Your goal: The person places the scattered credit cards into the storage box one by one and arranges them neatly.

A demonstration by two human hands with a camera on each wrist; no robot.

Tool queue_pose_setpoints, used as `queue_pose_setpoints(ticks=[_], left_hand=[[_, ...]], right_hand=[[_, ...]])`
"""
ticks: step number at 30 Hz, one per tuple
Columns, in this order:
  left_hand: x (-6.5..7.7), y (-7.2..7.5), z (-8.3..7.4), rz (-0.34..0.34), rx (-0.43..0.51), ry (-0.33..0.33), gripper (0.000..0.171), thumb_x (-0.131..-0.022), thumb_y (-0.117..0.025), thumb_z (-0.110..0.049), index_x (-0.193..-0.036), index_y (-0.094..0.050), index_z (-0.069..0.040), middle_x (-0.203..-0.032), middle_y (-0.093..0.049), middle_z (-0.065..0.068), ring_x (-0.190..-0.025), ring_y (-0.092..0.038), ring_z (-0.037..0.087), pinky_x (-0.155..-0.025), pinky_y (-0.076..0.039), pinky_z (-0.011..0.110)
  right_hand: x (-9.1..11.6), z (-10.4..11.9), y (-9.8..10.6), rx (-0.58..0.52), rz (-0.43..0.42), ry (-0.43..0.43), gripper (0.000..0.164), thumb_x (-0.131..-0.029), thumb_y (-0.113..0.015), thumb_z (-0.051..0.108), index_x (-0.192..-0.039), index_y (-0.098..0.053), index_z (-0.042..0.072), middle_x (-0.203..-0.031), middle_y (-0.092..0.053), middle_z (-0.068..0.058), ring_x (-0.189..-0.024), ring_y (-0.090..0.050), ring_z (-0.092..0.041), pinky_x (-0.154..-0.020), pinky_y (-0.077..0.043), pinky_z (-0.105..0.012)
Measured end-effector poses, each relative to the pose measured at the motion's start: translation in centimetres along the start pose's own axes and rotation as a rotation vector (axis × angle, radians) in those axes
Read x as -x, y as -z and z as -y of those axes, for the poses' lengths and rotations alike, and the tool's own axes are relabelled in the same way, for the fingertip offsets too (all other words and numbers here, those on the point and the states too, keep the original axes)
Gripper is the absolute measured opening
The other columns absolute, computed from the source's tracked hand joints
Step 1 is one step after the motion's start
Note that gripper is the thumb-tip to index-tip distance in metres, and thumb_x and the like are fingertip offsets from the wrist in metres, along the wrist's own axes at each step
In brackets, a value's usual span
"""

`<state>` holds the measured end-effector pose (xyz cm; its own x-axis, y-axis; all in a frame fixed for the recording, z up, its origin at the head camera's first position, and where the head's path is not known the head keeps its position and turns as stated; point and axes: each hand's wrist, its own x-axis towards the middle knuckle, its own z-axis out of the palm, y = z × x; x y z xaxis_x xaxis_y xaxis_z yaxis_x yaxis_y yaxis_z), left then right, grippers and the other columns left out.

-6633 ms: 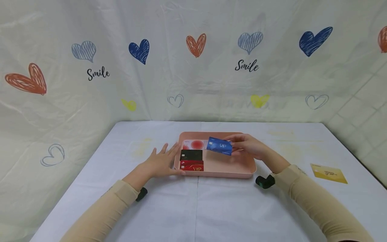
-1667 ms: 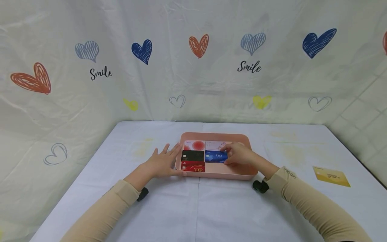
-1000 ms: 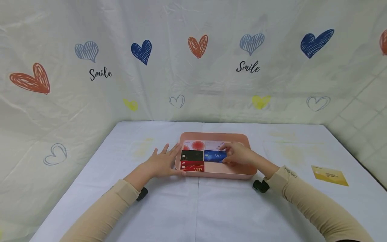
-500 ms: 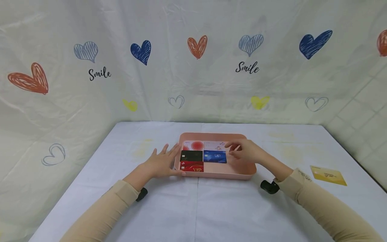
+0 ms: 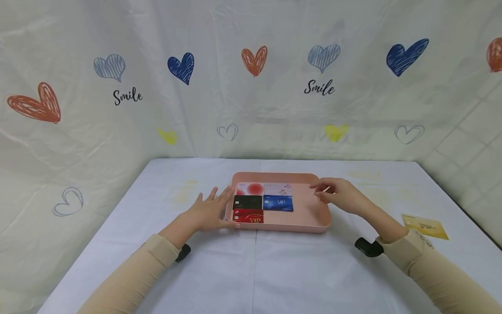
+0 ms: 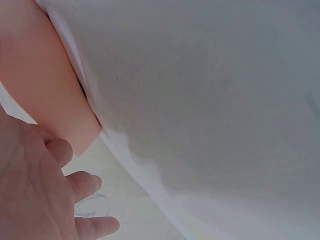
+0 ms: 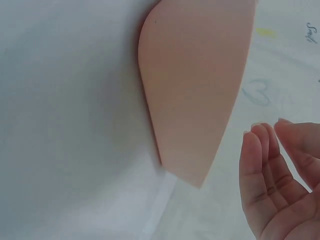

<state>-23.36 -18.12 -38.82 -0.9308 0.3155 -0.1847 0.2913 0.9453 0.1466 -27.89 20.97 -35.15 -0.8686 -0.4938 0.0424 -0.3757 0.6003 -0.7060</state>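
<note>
A shallow pink tray (image 5: 298, 218) holds cards in two columns in the head view. The left column has a pink card with red circles (image 5: 255, 189), a black VIP card (image 5: 248, 202) and a red VIP card (image 5: 248, 216). To their right lie a pale patterned card (image 5: 277, 189) and, below it, a blue VIP card (image 5: 278, 203). Spread fingers of my left hand (image 5: 208, 213) rest along the tray's left side. My right hand (image 5: 341, 195) hovers at the tray's right rim, fingers loosely bent, holding nothing. Both wrist views show the tray's outer wall beside each hand.
A gold card (image 5: 426, 226) lies on the white-covered table (image 5: 219, 274) to the right of the tray, close to the right sleeve. Behind the table hangs a pale curtain (image 5: 282, 109) printed with hearts. Dark wrist devices (image 5: 369, 247) sit under both cuffs.
My right hand earlier carried the blue card, laid it beside the black card and let it go. Since then it has moved right, to the tray's rim. My left hand stays put.
</note>
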Motion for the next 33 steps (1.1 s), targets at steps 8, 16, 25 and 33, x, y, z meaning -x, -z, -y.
queue_pose_setpoints(ticks=[8, 16, 25, 33], left_hand=[[0.2, 0.1, -0.1, 0.001, 0.014, -0.001, 0.112, -0.084, -0.065, -0.075, -0.167, -0.012, -0.020, -0.172, -0.014, 0.003, -0.155, -0.011, 0.043, -0.115, -0.012, 0.073], [0.4, 0.2, -0.2, 0.003, 0.019, -0.006, 0.112, -0.084, -0.065, -0.074, -0.167, -0.013, -0.019, -0.172, -0.014, 0.003, -0.155, -0.011, 0.043, -0.115, -0.011, 0.073], [0.3, 0.3, -0.2, 0.003, 0.017, -0.004, 0.111, -0.085, -0.065, -0.073, -0.167, -0.012, -0.020, -0.172, -0.013, 0.002, -0.155, -0.010, 0.042, -0.115, -0.011, 0.073], [0.3, 0.2, 0.1, -0.001, 0.003, -0.034, 0.109, -0.088, -0.066, -0.068, -0.167, -0.012, -0.016, -0.172, -0.012, 0.002, -0.154, -0.011, 0.044, -0.115, -0.012, 0.074]], right_hand=[[1.7, -1.4, 1.4, 0.072, -0.080, 0.025, 0.028, -0.100, -0.061, 0.002, -0.126, -0.067, -0.001, -0.107, -0.070, -0.015, -0.090, -0.069, -0.025, -0.074, -0.055, -0.033], [2.9, -2.9, 3.2, 0.126, -0.132, 0.033, 0.026, -0.099, -0.069, 0.011, -0.124, -0.070, 0.005, -0.107, -0.073, -0.012, -0.090, -0.069, -0.016, -0.074, -0.054, -0.028], [4.1, -4.9, 5.8, 0.193, -0.169, -0.026, 0.027, -0.099, -0.070, 0.016, -0.124, -0.070, 0.005, -0.111, -0.073, -0.011, -0.091, -0.065, -0.004, -0.074, -0.052, -0.025], [5.3, -7.0, 7.5, 0.308, -0.183, -0.002, 0.022, -0.098, -0.070, 0.013, -0.119, -0.073, 0.005, -0.106, -0.073, -0.006, -0.088, -0.066, -0.003, -0.073, -0.053, -0.022]])
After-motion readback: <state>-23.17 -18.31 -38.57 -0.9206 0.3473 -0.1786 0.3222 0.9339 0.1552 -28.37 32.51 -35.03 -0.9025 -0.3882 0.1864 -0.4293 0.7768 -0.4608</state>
